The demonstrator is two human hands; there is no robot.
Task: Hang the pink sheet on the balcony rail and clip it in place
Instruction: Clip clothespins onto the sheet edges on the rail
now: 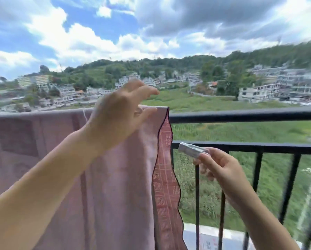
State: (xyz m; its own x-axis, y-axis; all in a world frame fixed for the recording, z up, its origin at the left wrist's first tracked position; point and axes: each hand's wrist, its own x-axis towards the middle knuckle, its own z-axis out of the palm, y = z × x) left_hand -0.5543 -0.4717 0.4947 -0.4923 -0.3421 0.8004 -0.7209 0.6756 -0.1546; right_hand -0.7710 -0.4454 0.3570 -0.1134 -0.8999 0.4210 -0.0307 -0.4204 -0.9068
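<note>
Left hand fingers spread wide, hovering over the balcony rail at the pink sheet's right edge. Right hand pinches a clear clip, off the sheet, before bare rail stretching rightward.

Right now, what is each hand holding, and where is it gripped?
The right hand pinches a clear clip by its near end. The left hand is open over the sheet on the rail, gripping nothing.
</note>
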